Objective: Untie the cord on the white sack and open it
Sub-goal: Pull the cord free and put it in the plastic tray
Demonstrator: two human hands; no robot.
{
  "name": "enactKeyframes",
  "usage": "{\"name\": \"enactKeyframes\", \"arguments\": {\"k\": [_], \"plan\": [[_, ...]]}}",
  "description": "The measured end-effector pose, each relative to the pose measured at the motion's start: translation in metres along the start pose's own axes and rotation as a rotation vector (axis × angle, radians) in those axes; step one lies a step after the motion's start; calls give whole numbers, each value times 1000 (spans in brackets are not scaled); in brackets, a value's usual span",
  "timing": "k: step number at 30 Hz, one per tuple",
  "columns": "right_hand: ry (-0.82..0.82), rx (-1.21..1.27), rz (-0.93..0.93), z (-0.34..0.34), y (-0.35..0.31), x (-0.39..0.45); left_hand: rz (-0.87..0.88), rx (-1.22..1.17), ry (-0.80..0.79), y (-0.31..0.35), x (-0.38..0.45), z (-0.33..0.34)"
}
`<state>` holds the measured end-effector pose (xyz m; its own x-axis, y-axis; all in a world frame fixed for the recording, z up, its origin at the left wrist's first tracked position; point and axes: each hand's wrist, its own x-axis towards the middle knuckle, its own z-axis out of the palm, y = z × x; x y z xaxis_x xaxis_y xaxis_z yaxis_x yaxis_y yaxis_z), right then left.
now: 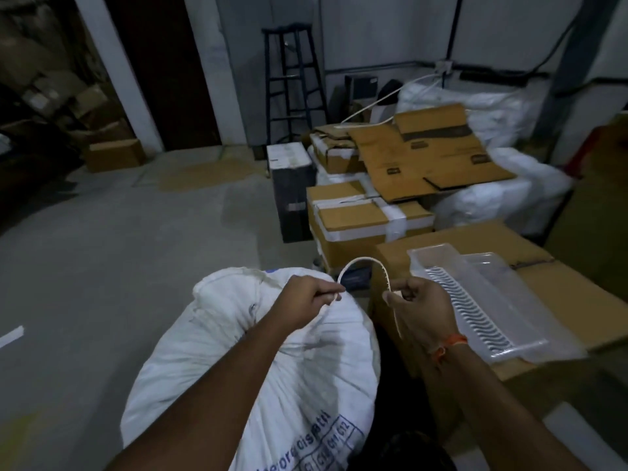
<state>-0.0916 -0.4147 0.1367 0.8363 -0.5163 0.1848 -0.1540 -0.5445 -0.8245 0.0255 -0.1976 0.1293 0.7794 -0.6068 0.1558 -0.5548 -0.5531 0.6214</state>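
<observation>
A bulging white sack [238,362] with blue print lies on the floor in front of me, its gathered mouth pointing away. A pale cord [363,260] arches between my two hands above the sack's top. My left hand [306,300] pinches one part of the cord right over the sack's mouth. My right hand [419,302], with an orange thread on its wrist, pinches the other part a little to the right, and a loose end hangs down below it. Whether a knot holds the mouth is hidden by my left hand.
A large cardboard box [560,300] stands right beside the sack, with a clear plastic tray [482,300] on top. More taped cartons [356,212], flattened cardboard and white bags pile up behind. A black stool [292,79] stands at the wall. Grey floor [119,249] spreads to the left.
</observation>
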Motion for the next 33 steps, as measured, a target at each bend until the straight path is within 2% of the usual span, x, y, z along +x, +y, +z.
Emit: {"name": "enactKeyframes", "arguments": {"k": [3,9,17,23,29,31,33], "plan": [[23,-45,5,-25,7,7,49,-13,-41,33,24,8],[73,-174,-13,-77,32,23,95,-64,15,82,66,47],[39,-520,49,-109,86,64,75,43,95,127,112,106],[22,-710,65,-104,111,84,19,195,-45,146,142,143],[-98,-887,57,-95,129,96,19,357,-237,148,155,165],[-101,-852,60,-99,128,95,33,365,-262,151,155,166],[-25,-683,71,-111,126,90,37,328,-229,152,154,166]]}}
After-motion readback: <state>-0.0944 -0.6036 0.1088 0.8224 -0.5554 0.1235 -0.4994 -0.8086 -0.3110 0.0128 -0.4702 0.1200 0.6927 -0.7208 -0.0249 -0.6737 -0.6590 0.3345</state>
